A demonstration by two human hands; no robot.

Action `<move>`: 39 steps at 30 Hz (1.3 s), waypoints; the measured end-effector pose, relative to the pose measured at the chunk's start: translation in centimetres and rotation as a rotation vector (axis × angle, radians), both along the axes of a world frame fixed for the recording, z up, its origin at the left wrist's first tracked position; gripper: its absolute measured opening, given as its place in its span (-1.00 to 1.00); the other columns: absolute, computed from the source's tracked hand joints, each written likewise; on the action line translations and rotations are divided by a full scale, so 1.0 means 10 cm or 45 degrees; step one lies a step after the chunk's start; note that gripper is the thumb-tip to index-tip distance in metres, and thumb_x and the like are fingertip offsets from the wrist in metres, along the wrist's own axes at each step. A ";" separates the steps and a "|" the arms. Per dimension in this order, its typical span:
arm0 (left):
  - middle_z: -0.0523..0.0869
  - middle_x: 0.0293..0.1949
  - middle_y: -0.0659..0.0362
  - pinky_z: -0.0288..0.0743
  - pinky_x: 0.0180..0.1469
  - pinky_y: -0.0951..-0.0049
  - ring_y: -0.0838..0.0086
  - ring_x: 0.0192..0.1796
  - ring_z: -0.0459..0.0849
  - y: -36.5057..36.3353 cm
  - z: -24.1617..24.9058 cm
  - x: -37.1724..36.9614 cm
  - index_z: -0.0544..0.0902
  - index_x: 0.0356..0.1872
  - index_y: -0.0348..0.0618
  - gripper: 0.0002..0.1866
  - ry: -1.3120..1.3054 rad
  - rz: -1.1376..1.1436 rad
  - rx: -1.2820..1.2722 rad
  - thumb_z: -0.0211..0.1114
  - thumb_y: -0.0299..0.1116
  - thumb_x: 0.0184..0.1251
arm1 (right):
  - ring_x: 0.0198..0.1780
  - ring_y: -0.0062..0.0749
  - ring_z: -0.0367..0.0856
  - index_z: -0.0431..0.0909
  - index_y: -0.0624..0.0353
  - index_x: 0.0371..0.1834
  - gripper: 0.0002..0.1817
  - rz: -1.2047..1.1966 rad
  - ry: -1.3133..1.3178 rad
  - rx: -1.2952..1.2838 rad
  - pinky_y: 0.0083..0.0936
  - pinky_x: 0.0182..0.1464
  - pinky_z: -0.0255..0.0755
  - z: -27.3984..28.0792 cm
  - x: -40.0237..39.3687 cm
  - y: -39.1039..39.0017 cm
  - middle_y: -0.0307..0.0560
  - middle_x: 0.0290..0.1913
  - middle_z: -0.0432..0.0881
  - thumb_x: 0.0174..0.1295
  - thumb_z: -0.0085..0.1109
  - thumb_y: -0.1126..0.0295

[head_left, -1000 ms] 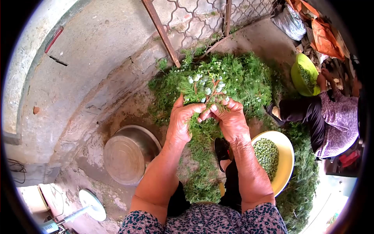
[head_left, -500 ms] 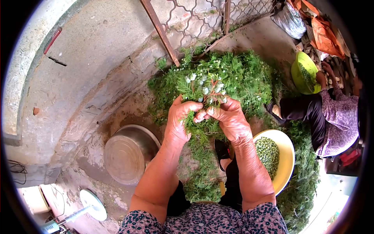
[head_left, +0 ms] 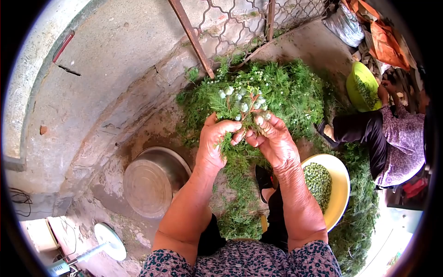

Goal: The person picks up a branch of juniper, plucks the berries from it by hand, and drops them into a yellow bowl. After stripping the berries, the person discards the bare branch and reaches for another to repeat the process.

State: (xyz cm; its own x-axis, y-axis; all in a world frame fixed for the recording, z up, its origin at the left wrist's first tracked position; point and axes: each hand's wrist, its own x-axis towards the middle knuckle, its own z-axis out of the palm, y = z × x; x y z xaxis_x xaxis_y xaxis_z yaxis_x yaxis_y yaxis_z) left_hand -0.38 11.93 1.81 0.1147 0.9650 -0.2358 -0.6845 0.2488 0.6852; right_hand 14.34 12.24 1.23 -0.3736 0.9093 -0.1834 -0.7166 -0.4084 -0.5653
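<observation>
Hands meet in front of the heap of green cuttings (head_left: pixel 286 87). Left hand (head_left: pixel 213 145) is closed around the stem of a leafy sprig (head_left: pixel 242 104) bearing pale round berries, held up before the heap. Right hand (head_left: pixel 275 141) has its fingertips (head_left: pixel 259 121) pinched on the same sprig, just beside the berries. Nearer than the heap, a yellow bowl (head_left: pixel 340 184) of green berries sits under the right forearm; an upturned metal basin (head_left: pixel 152 181) lies left of the heap. Another person's purple sleeve (head_left: pixel 404 143) is right of it.
</observation>
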 end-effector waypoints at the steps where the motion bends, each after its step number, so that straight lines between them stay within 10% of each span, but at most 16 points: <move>1: 0.50 -0.66 0.09 0.23 -0.58 0.52 0.50 -0.67 0.39 -0.01 -0.02 0.00 0.51 -0.34 -0.42 -0.84 0.000 0.001 -0.001 0.08 -0.58 0.01 | -0.41 -0.52 0.52 0.53 0.22 -0.12 -0.77 0.001 -0.035 0.020 -0.62 -0.44 0.31 -0.01 0.00 0.00 -0.13 -0.36 0.61 0.14 0.19 0.45; 21: 0.54 -0.58 0.12 0.29 -0.57 0.56 0.48 -0.59 0.46 -0.02 -0.03 -0.01 0.50 -0.22 -0.34 -0.78 0.182 -0.088 0.097 0.12 -0.53 0.07 | -0.29 -0.41 0.56 0.45 0.26 -0.04 -0.73 -0.031 0.033 -0.005 -0.54 -0.34 0.41 -0.10 0.01 0.06 -0.05 -0.18 0.59 0.17 0.03 0.61; 27: 0.59 -0.43 0.02 0.30 -0.52 0.51 0.39 -0.52 0.51 -0.04 0.04 0.01 0.43 -0.08 -0.35 -0.64 0.113 -0.157 0.058 0.05 -0.44 0.06 | -0.54 -0.31 0.56 0.53 0.23 -0.24 -0.86 -0.031 -0.192 0.025 -0.47 -0.42 0.38 0.04 0.02 0.04 -0.03 -0.52 0.61 0.16 0.10 0.46; 34: 0.59 -0.40 0.05 0.31 -0.50 0.51 0.39 -0.51 0.51 -0.01 -0.01 0.02 0.44 -0.09 -0.32 -0.66 0.225 -0.112 0.052 0.11 -0.52 0.04 | -0.49 -0.30 0.60 0.55 0.20 -0.24 -0.85 0.017 -0.307 0.210 -0.48 -0.41 0.41 -0.02 0.04 0.05 -0.05 -0.49 0.63 0.15 0.16 0.42; 39: 0.57 -0.45 0.13 0.24 -0.53 0.56 0.54 -0.53 0.45 -0.02 -0.14 -0.02 0.44 -0.12 -0.29 -0.71 0.671 -0.110 0.671 0.15 -0.44 0.11 | -0.42 -0.38 0.62 0.58 0.26 -0.23 -0.79 0.041 -0.015 0.154 -0.55 -0.30 0.47 0.00 0.02 0.07 -0.16 -0.37 0.64 0.05 0.29 0.47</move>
State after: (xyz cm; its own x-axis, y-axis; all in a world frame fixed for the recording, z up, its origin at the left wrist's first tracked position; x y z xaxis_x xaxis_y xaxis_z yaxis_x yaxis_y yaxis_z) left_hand -0.53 11.75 0.42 0.1947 0.9580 0.2106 -0.2257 -0.1652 0.9601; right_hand 14.54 12.93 1.23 -0.4011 0.9127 -0.0778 -0.6975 -0.3593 -0.6200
